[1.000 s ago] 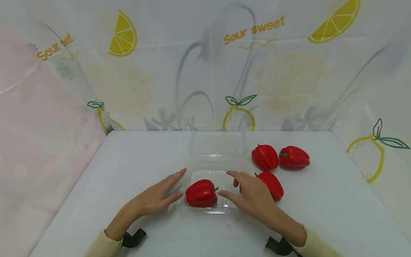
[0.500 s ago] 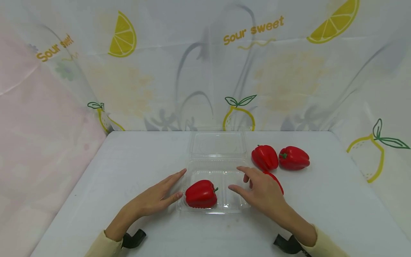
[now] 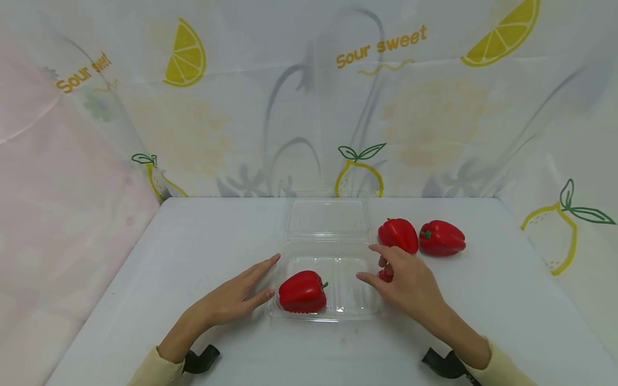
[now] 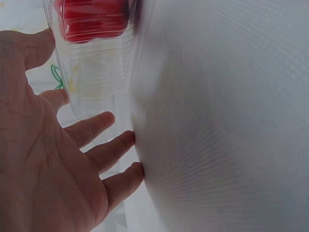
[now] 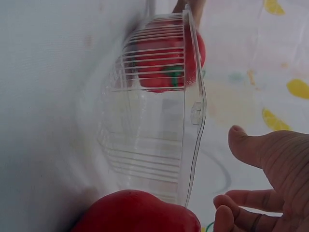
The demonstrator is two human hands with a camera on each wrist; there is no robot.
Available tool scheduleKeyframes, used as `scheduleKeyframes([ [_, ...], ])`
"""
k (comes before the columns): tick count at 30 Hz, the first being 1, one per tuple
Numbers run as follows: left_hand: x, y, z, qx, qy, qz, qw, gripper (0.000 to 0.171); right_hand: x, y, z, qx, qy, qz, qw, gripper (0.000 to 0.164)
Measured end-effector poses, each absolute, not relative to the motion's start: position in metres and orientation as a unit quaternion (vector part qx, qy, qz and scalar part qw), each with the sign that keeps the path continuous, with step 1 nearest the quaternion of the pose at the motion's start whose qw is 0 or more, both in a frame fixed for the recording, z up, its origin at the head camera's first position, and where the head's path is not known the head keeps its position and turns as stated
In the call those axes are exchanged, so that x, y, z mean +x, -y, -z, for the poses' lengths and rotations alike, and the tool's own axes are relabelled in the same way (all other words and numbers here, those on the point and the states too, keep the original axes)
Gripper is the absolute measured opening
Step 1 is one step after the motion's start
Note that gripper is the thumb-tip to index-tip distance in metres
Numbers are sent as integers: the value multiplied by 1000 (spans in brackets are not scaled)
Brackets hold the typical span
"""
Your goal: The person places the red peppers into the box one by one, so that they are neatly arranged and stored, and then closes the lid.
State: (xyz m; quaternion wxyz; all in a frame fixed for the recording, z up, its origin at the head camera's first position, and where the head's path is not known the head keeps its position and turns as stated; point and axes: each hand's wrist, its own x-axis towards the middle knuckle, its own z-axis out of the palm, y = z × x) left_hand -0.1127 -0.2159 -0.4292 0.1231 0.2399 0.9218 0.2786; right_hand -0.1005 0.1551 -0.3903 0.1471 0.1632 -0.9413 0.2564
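A clear plastic clamshell container [image 3: 350,279] stands on the table with its lid [image 3: 328,217] folded back. A red bell pepper [image 3: 303,292] lies on its side in the left part of the tray. My left hand [image 3: 227,300] is at the container's left side, fingers extended, thumb at the rim [image 4: 60,63]. My right hand [image 3: 410,284] hovers at the container's right side, thumb and index finger spread, nothing held. Below it is another red bell pepper [image 3: 385,275], mostly hidden by the hand in the head view; the right wrist view shows this pepper [image 5: 135,215] beside the container.
Two more red bell peppers, one [image 3: 398,235] just right of the lid and one [image 3: 441,238] farther right, lie on the white table [image 3: 193,236]. A printed lemon-pattern cloth [image 3: 270,123] hangs behind the table. Each wrist carries a black strap mount [image 3: 201,359].
My right hand has shifted rightward, away from the pepper in the tray and over the pepper beside the container. My left hand has stayed in place.
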Motion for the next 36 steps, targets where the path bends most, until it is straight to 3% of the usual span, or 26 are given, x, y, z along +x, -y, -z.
scheduleKeyframes([
  [20,-112,216,430,241,-922,-277,121,74,-102,-176,394,178,936,-251,170,75],
  [36,-112,216,429,243,-922,-277,120,74,-102,-190,403,197,931,-254,172,72],
])
